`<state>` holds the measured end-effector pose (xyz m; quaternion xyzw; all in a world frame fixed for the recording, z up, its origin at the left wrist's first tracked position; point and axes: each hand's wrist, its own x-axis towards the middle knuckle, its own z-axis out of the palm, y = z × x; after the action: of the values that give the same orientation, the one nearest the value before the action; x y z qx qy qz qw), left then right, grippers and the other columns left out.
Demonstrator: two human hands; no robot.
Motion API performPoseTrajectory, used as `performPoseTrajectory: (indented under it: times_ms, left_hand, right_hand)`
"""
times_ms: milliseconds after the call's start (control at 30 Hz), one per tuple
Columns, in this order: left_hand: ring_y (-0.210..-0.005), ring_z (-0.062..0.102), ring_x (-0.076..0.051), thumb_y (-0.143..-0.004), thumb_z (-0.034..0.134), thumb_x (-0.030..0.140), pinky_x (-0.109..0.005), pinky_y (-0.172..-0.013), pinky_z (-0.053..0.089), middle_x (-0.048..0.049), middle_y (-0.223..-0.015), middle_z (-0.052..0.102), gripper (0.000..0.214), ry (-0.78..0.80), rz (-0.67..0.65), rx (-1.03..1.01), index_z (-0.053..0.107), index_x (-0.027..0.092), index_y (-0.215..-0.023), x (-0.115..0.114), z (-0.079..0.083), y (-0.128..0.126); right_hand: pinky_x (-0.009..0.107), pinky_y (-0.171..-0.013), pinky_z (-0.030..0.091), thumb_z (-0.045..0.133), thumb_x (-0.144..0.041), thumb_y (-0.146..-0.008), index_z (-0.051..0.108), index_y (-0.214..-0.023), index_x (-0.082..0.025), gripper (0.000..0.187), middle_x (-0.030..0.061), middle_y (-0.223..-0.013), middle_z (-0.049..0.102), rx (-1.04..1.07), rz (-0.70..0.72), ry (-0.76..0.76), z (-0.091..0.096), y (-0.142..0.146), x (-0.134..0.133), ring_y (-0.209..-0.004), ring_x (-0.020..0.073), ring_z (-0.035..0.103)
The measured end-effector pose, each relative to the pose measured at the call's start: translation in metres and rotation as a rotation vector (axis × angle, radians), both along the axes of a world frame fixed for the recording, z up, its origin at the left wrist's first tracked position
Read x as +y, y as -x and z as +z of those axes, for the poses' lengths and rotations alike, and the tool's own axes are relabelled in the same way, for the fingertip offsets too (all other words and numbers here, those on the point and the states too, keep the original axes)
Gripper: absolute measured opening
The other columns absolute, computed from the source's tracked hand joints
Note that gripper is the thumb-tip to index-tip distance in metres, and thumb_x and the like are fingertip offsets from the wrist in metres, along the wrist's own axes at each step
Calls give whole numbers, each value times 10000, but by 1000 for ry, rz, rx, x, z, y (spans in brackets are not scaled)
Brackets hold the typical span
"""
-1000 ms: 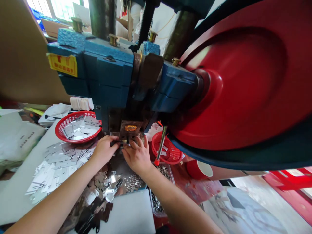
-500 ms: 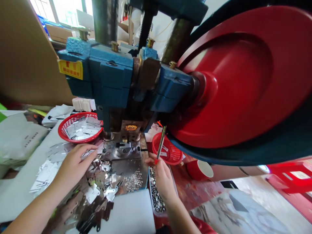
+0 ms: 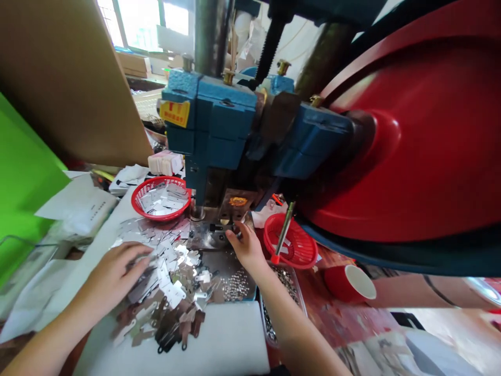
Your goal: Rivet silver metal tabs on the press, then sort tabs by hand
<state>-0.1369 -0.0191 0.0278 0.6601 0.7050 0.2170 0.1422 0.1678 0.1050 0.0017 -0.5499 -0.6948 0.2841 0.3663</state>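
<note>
My left hand (image 3: 119,269) is at the left edge of a pile of thin metal plates (image 3: 172,287), its thumb and forefinger apart. Nothing shows plainly between its fingers. My right hand (image 3: 247,248) reaches to the steel die (image 3: 205,237) under the blue press (image 3: 229,128). Its thumb and forefinger are spread at the right side of the die, beside a small dark piece (image 3: 216,227) lying there. Whether the fingertips touch that piece I cannot tell. Just right of my right wrist, a metal rod with a red tip (image 3: 284,232) slants down from the press.
A red basket (image 3: 135,201) of flat plates stands left of the press, another red basket (image 3: 305,256) right of it. Small metal parts fill a clear tub (image 3: 270,339) under my right forearm. A large red wheel (image 3: 422,151) overhangs the right side, above a red cup (image 3: 340,284).
My right hand has moved from beside the red-tipped rod left to the die. My left hand has drawn back from near the die to the pile's left edge. The camera view has shifted.
</note>
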Motion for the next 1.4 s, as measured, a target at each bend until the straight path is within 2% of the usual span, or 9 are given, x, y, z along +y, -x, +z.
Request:
performPoseTrajectory:
  times_ms: [67, 167, 433, 600, 800, 900, 1000, 1200, 1400]
  left_hand:
    - [-1057, 560, -252, -861, 460, 441, -423, -951, 421, -36, -1147, 620, 307, 24, -149, 109, 650, 297, -1054, 8, -3, -5]
    - [-1097, 527, -267, -850, 474, 355, -431, -941, 410, -60, -1203, 585, 314, 42, -296, 247, 636, 301, -1114, 26, -3, -11]
    - [-1009, 544, -280, -794, 556, 428, -413, -839, 408, -61, -1071, 597, 228, 125, -519, 287, 651, 274, -933, 74, -2, -12]
    - [-868, 588, -241, -798, 536, 475, -365, -758, 433, -33, -883, 634, 242, 172, -497, 213, 612, 249, -757, 80, 2, -21]
    - [-996, 618, -236, -841, 447, 510, -356, -856, 458, 0, -1171, 651, 400, 115, -276, -7, 586, 328, -1168, 60, 6, -34]
    - [-1098, 577, -238, -823, 436, 564, -354, -902, 454, 31, -1267, 598, 443, 149, -203, -132, 567, 364, -1196, 47, 8, -39]
    - [-1046, 598, -245, -784, 459, 617, -364, -875, 472, 23, -1211, 627, 464, 269, -94, -222, 586, 343, -1136, 38, 8, -47]
    - [-924, 645, -229, -792, 454, 599, -366, -867, 460, 9, -1147, 661, 479, 383, -22, -354, 556, 333, -1177, 27, 12, -68]
    - [-768, 662, -208, -766, 474, 636, -312, -753, 477, 32, -848, 696, 484, 492, 67, -454, 554, 306, -1112, 16, 13, -72]
  right_hand:
    - [343, -730, 460, 595, -404, -768, 661, -902, -179, 270, 51, -818, 653, -56, 3, 49, 3, 11, 11, -779, 213, 596]
    - [276, -618, 422, 611, -374, -722, 643, -753, -186, 194, -9, -650, 596, 132, -88, 126, 1, 8, 17, -634, 159, 543]
    - [228, -477, 379, 568, -517, -726, 529, -749, -198, 322, -70, -546, 479, 556, -446, 98, -4, -83, -3, -464, 96, 436]
    - [292, -701, 478, 610, -426, -715, 585, -878, -186, 291, 6, -793, 644, 558, -521, 55, -9, -94, -18, -714, 154, 598]
    - [352, -823, 468, 545, -391, -787, 625, -998, -177, 311, 64, -945, 685, 276, -457, 14, -1, -92, -27, -883, 211, 617]
    - [348, -809, 471, 517, -393, -813, 648, -963, -182, 290, 55, -894, 696, 195, -493, 6, 6, -106, -30, -861, 217, 626]
    - [313, -767, 473, 513, -334, -830, 665, -928, -197, 227, 32, -864, 700, 68, -324, 78, 11, -104, -40, -820, 199, 633]
    - [270, -826, 432, 525, -180, -864, 698, -867, -215, 177, 28, -901, 686, -372, 289, 78, 20, -61, -60, -864, 160, 604]
    - [278, -819, 402, 539, -203, -884, 703, -842, -231, 172, 21, -865, 643, -685, 463, -40, 20, -49, -57, -851, 154, 559]
